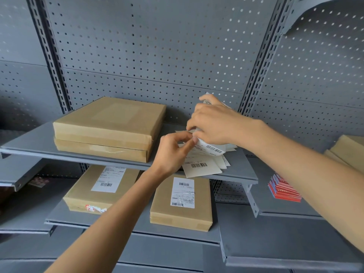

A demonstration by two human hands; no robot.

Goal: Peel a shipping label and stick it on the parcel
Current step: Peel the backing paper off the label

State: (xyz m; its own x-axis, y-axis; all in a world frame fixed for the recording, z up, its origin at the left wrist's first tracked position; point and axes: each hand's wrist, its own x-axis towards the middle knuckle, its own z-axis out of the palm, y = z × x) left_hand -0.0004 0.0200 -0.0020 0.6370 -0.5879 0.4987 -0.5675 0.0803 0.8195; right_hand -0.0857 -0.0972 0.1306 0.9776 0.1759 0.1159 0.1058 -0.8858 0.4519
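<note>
Two flat brown parcels [110, 123] lie stacked on the upper grey shelf [239, 170], with no label on the top one. To their right lies a loose pile of white shipping labels [199, 166] with barcodes. My right hand [214, 123] grips a bent label sheet [211, 147] above the pile. My left hand [173, 152] pinches the left edge of that same sheet between thumb and forefinger. Most of the sheet is hidden under my right hand.
On the lower shelf [136, 228] lie two brown parcels, one on the left [98, 196] and one on the right [181, 211], each bearing a white label. A red and blue stack of cards [283, 191] sits at right. More brown boxes [348, 150] show at the far right edge. A pegboard wall stands behind.
</note>
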